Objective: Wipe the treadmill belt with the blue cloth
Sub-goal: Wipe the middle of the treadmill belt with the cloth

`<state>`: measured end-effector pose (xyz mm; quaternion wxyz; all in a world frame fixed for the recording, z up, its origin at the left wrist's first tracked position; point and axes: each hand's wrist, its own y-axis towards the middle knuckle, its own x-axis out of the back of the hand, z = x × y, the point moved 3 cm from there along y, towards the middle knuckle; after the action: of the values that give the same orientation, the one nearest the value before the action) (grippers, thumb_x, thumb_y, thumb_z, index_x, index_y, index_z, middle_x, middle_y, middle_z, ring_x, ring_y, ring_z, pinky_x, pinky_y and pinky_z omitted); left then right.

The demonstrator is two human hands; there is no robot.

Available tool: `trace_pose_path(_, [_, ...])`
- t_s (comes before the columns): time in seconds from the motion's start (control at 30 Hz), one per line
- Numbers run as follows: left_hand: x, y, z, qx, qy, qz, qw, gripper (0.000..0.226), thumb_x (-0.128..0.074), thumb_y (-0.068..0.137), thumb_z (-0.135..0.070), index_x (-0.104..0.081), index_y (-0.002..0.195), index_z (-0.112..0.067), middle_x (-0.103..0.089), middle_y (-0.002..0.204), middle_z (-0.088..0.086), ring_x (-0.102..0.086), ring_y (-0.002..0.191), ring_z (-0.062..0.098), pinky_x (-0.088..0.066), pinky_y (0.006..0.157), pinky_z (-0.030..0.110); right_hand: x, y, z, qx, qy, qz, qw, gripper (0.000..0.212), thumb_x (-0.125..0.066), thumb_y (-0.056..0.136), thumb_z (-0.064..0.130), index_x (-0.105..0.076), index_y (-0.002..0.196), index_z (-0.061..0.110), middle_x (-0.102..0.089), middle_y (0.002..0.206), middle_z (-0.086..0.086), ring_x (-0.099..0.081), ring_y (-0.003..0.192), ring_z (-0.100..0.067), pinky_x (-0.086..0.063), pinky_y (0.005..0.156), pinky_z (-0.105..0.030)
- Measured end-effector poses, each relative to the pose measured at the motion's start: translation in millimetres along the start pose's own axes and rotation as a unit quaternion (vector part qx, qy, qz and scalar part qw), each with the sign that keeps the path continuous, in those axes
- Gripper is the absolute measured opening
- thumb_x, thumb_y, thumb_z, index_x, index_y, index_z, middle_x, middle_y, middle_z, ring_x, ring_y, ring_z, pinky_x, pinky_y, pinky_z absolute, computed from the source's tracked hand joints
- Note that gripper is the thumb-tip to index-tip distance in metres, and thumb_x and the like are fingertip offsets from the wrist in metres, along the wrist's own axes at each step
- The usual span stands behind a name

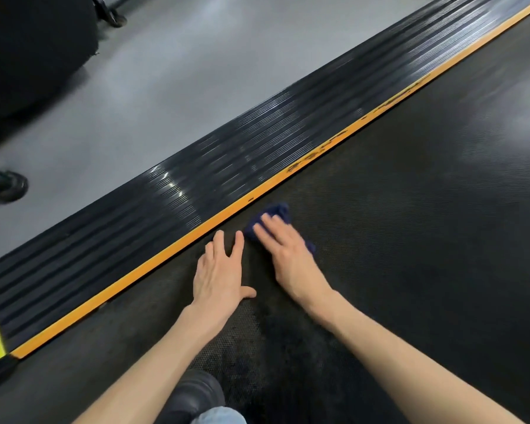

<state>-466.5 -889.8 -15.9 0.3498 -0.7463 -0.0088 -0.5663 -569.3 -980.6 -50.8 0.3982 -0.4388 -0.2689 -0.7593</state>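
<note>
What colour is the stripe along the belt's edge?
Orange stripe, clearest in the head view.

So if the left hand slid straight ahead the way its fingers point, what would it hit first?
The left hand lies flat on the belt; straight ahead it would meet the orange edge strip first, probably passing just left of the blue cloth.

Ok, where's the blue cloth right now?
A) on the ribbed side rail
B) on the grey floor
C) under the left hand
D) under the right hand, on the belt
D: the right hand presses flat on the blue cloth on the belt; the left hand rests bare beside it.
</note>
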Motion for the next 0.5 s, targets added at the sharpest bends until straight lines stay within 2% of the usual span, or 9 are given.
trace_pose_path(0.03, [0,0,1,0.001,0.000,0.005,1.000,0.110,-0.070,0.075,-0.050,0.006,0.149,-0.020,0.001,0.154,0.015,-0.011,0.141,0.029,-0.024,0.112,0.038,1,-4,0,0.039,-0.010,0.030,0.999,0.073,-0.062,0.074,-0.011,-0.041,0.140,0.013,-0.034,0.149,-0.012,-0.028,0.139,-0.029,-0.014,0.114,-0.039])
trace_pose_path(0.1, [0,2,1,-0.004,0.005,0.010,1.000,0.111,-0.069,0.075,-0.053,0.006,0.149,-0.021,-0.002,0.155,0.013,-0.012,0.142,0.029,-0.025,0.112,0.038,18,5,-24,0.070,-0.047,0.032,0.996,0.072,-0.061,0.073,-0.013,-0.045,0.138,0.015,-0.038,0.147,-0.011,-0.034,0.136,-0.029,-0.019,0.113,-0.037])
trace_pose_path(0.17, [2,3,2,-0.010,0.007,0.009,1.000,0.111,-0.069,0.074,-0.054,0.006,0.149,-0.021,-0.005,0.155,0.010,-0.013,0.142,0.028,-0.025,0.112,0.038,42,16,-67,-0.007,-0.045,-0.014,0.999,0.069,-0.057,0.071,-0.019,-0.052,0.132,0.012,-0.043,0.143,-0.013,-0.041,0.131,-0.034,-0.026,0.111,-0.039])
trace_pose_path(0.27, [1,2,2,-0.005,0.006,0.008,1.000,0.112,-0.070,0.073,-0.053,0.005,0.149,-0.020,-0.007,0.155,0.011,-0.014,0.141,0.028,-0.024,0.112,0.039,69,22,-105,-0.184,-0.037,-0.072,0.980,0.058,-0.048,0.084,-0.013,-0.049,0.135,0.015,-0.036,0.148,-0.008,-0.030,0.138,-0.028,-0.024,0.114,-0.037])
trace_pose_path(0.33, [1,2,-1,0.000,0.004,0.013,1.000,0.112,-0.071,0.073,-0.051,0.005,0.149,-0.019,-0.006,0.155,0.012,-0.014,0.141,0.029,-0.023,0.113,0.040,58,24,-88,-0.217,-0.020,-0.102,0.971,0.052,-0.044,0.086,-0.009,-0.050,0.134,0.012,-0.037,0.147,-0.010,-0.030,0.138,-0.028,-0.020,0.114,-0.033])
trace_pose_path(0.4, [0,4,-1,0.003,-0.001,0.015,1.000,0.112,-0.072,0.073,-0.050,0.004,0.149,-0.018,-0.007,0.155,0.013,-0.015,0.141,0.029,-0.024,0.112,0.040,31,21,-47,-0.119,0.014,-0.080,0.990,0.050,-0.038,0.083,-0.004,-0.054,0.129,0.007,-0.043,0.142,-0.016,-0.036,0.134,-0.032,-0.017,0.113,-0.028])
trace_pose_path(0.47, [0,4,1,0.004,-0.005,0.012,1.000,0.112,-0.072,0.072,-0.052,0.003,0.149,-0.020,-0.008,0.155,0.011,-0.015,0.141,0.028,-0.025,0.111,0.040,4,6,-6,0.020,0.008,0.022,1.000,0.051,-0.042,0.084,-0.003,-0.050,0.134,0.009,-0.040,0.144,-0.014,-0.030,0.137,-0.026,-0.013,0.113,-0.027])
trace_pose_path(0.5, [0,4,3,0.004,-0.006,0.012,1.000,0.112,-0.072,0.072,-0.053,0.003,0.149,-0.021,-0.008,0.155,0.010,-0.015,0.141,0.028,-0.025,0.112,0.041,1,-2,0,0.064,-0.005,0.065,0.996,0.055,-0.045,0.085,-0.005,-0.045,0.137,0.012,-0.036,0.148,-0.011,-0.025,0.138,-0.022,-0.011,0.113,-0.028])
